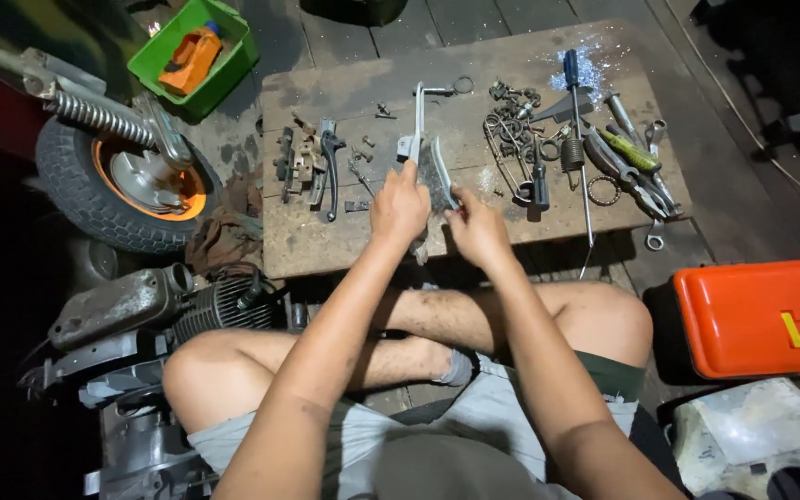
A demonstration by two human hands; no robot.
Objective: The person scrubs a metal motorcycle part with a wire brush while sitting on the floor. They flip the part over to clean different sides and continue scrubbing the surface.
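1. Head view, work in hand: the left hand point(398, 206) is closed around the near end of a long silver metal lever arm point(417, 125), which runs away from the person across the low weathered wooden board point(326, 245)
2. Head view, second hand: the right hand point(477, 230) pinches a curved, shiny metal plate piece point(441, 171) between fingers and thumb, held just beside the lever arm above the board's near edge; whether the two parts touch cannot be told
3. Head view, done so far, by judgement: many parts are already stripped and laid out: a dark brake lever with small brackets point(312, 167) to the left, loose rings, springs and washers point(516, 125) to the right
4. Head view, tools: a blue-handled screwdriver point(574, 102) and pliers with wrenches point(636, 171) lie at the far right
5. Head view, left to do, by judgement: the grey finned engine block point(192, 310) and the small black tyre on an orange rim point(122, 185) sit on the floor at left, still apart
6. Head view, surroundings: a closed orange plastic toolbox point(761, 319) stands near right
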